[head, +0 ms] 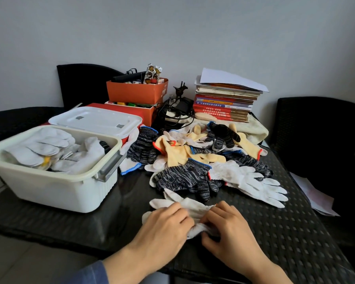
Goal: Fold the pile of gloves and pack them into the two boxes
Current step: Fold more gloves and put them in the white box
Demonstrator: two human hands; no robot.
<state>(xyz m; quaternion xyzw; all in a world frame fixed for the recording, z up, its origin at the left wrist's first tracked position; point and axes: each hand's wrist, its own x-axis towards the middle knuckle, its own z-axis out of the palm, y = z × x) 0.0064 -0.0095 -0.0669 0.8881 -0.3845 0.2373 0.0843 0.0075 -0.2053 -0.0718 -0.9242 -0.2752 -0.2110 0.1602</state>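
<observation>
Hands both engaged on one glove. Cream plastic box [49, 191], open and part filled, far left. Left hand [168, 224], fingers curled, pins white knitted cotton glove [193, 203] to black woven table [279, 232]; right hand [230, 228] pinches its bunched end. Advised: smooth flat, then fold squarely.

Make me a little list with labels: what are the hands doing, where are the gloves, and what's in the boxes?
hands: left hand and right hand hold a white glove on the table
glove pile: white, yellow and dark gloves, behind the hands
open box: white gloves inside
lidded box: closed, contents hidden
at the back: books
</observation>
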